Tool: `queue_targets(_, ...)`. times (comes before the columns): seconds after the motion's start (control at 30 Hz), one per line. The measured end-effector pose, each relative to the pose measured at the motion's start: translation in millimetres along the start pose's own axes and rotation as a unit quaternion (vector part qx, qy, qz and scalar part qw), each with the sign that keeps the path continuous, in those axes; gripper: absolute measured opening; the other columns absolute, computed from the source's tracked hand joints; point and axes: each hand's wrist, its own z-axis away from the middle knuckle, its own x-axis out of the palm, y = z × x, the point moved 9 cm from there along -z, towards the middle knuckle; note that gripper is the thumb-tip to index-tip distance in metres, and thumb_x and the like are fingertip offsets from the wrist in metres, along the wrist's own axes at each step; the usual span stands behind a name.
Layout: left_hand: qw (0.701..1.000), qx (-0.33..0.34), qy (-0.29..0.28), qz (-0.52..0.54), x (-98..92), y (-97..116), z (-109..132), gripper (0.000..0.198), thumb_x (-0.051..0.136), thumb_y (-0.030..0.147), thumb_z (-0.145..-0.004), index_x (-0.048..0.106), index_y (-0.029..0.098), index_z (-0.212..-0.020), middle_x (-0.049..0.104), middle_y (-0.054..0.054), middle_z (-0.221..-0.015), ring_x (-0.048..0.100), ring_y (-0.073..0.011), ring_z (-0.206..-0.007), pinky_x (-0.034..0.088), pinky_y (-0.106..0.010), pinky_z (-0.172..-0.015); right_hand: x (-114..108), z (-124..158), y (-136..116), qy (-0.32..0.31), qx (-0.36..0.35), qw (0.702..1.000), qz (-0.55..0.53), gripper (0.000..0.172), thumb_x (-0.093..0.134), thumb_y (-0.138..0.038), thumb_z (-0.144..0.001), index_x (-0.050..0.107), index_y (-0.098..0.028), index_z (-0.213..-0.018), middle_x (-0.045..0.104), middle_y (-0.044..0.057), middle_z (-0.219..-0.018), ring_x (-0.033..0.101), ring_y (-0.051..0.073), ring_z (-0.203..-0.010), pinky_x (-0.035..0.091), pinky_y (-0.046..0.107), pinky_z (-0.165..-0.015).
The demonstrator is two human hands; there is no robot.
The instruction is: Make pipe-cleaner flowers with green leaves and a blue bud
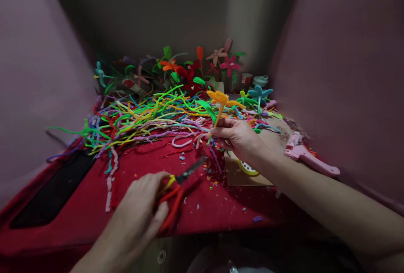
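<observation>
My left hand [142,205] is closed round the red and yellow handles of a pair of scissors [173,199]. The dark blades point up and to the right, toward my other hand. Between the fingertips and thumb of my right hand [238,136] is the stem of an orange pipe-cleaner flower [218,97]. It stands nearly upright, and a green pipe-cleaner leaf [206,110] sits against its stem. Just below the stem the scissor blades are apart from it. My right fingers partly hide the lower stem.
A heap of coloured pipe cleaners [148,115] covers the back of the red cloth [139,159]. Finished flowers [191,73] stand behind it. At right lie a pink glue gun [309,159], a cardboard sheet [236,176] and a yellow tape roll [248,168]. A black slab [53,191] lies left.
</observation>
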Motion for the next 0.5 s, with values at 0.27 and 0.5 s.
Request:
queue_targets(0.27,0.980,-0.019,-0.060,-0.187,-3.4,-49.8,-36.7,0.029,0.041,0.025,-0.082,0.055,0.009,-0.102,0.059,-0.016,-0.093,0.057,-0.0304,-0.087,0.044,-0.044,-0.079,-8.5,9.3,-5.2,-0.017,-0.031,0.998,-0.050,0.024,0.077,-0.023,-0.058,0.056,-0.015,-0.068,0.051,-0.006,-0.054,0.041,0.003,-0.041,0.027,0.017,-0.038)
queue_targets(0.5,0.991,0.067,0.039,0.107,-25.6,32.7,-76.1,0.018,0.053,0.033,-0.083,0.062,0.021,-0.092,0.064,-0.004,-0.087,0.060,-0.0172,-0.080,0.047,-0.027,-0.073,-4.9,12.1,7.0,-0.060,0.006,0.996,-0.071,0.025,0.077,-0.025,-0.060,0.056,-0.016,-0.070,0.058,-0.005,-0.058,0.040,0.003,-0.039,0.019,0.018,-0.036)
